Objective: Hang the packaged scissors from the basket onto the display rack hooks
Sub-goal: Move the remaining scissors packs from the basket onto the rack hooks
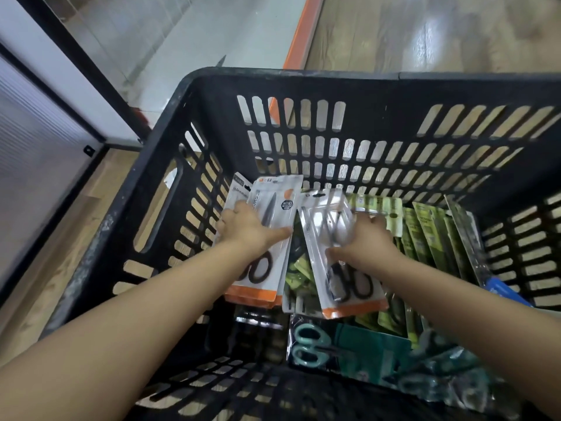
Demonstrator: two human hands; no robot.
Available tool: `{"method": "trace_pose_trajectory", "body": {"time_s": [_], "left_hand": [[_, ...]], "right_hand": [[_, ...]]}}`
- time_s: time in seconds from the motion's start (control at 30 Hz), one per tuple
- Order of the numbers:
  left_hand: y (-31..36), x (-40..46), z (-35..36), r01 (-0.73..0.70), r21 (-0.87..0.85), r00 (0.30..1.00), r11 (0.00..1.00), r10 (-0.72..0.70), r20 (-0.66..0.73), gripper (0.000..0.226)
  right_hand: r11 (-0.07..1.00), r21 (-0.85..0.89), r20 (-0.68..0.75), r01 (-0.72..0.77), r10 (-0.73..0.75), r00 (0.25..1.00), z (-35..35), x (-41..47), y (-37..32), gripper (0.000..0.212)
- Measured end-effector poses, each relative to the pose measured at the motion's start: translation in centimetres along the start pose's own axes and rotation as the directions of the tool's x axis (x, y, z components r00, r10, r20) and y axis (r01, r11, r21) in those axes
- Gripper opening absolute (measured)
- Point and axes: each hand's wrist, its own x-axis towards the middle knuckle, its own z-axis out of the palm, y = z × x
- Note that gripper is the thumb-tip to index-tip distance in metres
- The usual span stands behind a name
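Both my hands are down inside a black slotted basket (297, 86). My left hand (249, 227) grips a stack of white-and-orange scissors packs (273, 192) with black-handled scissors inside. My right hand (368, 241) holds another white-and-orange scissors pack (352, 296), slightly blurred. Below them lie green packs (431, 235) standing on edge at the right and teal-handled scissors packs (312, 346) along the near side. No display rack hooks are in view.
The basket stands on a wooden floor (425, 31). A white panel with a black frame (69, 65) rises at the left. An orange strip (303, 34) runs along the floor behind the basket. A blue item (504, 291) lies at the basket's right side.
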Motion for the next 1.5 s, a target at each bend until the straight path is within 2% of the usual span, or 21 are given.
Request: {"method": "trace_pose_trajectory", "body": {"time_s": [0.1, 0.2, 0.37, 0.5, 0.63, 0.7, 0.8, 0.93, 1.1, 1.17, 1.33, 1.5], "left_hand": [[-0.2, 0.1, -0.4, 0.058, -0.037, 0.996, 0.998, -0.055, 0.076, 0.11], [0.0, 0.3, -0.8, 0.078, -0.027, 0.992, 0.997, -0.075, 0.1, 0.112], [0.8, -0.4, -1.3, 0.133, -0.011, 0.98, 0.991, -0.13, 0.151, 0.114], [0.6, -0.3, -1.6, 0.18, -0.082, 0.975, 0.98, -0.167, 0.144, 0.109], [0.3, -0.3, -1.7, 0.163, -0.32, 0.984, 0.933, -0.131, 0.119, 0.076], [0.3, -0.3, -1.5, 0.16, -0.355, 0.985, 0.921, -0.124, 0.124, 0.068], [0.5, 0.0, -1.3, 0.172, -0.374, 0.98, 0.911, -0.121, 0.156, 0.064], [-0.1, 0.4, -1.8, 0.197, -0.426, 0.975, 0.883, -0.134, 0.175, 0.047], [-0.6, -0.9, -3.7, 0.247, -0.58, 0.963, 0.777, -0.132, 0.233, 0.034], [-0.4, -2.0, -5.0, 0.263, -0.597, 0.96, 0.758, -0.147, 0.237, 0.025], [1.4, -6.4, -9.6, 0.278, -0.61, 0.957, 0.742, -0.16, 0.241, 0.021], [5.0, -13.4, -19.3, 0.265, -0.691, 0.962, 0.672, -0.133, 0.239, 0.019]], "right_hand": [[0.999, 0.004, 0.055, -0.047, 0.047, 0.997, -0.4, -0.1, 0.2, 0.078], [0.996, 0.043, 0.048, -0.077, 0.075, 0.996, -0.8, 0.0, 0.2, 0.081], [0.955, 0.235, 0.106, -0.18, 0.159, 0.982, -1.5, 0.0, 0.2, 0.064], [0.909, 0.362, 0.174, -0.208, 0.153, 0.973, -2.0, -0.6, 0.4, 0.07], [0.844, 0.485, 0.187, -0.23, 0.157, 0.97, -2.5, -0.6, 0.3, 0.042], [0.789, 0.567, 0.189, -0.235, 0.153, 0.97, -2.7, -0.6, 0.2, 0.03], [0.775, 0.594, 0.194, -0.217, 0.123, 0.973, -2.7, -0.6, 0.1, 0.011], [0.733, 0.642, 0.185, -0.224, 0.136, 0.973, -2.4, -0.8, 0.1, 0.021], [0.714, 0.637, 0.207, -0.291, 0.206, 0.956, -4.0, -2.8, -0.6, 0.028], [0.718, 0.628, 0.195, -0.302, 0.23, 0.953, -5.7, -4.0, -1.4, 0.025], [0.715, 0.627, 0.188, -0.31, 0.248, 0.95, -11.1, -8.2, -5.1, 0.017], [0.745, 0.607, 0.169, -0.277, 0.219, 0.961, -19.8, -14.4, -12.9, 0.021]]}}
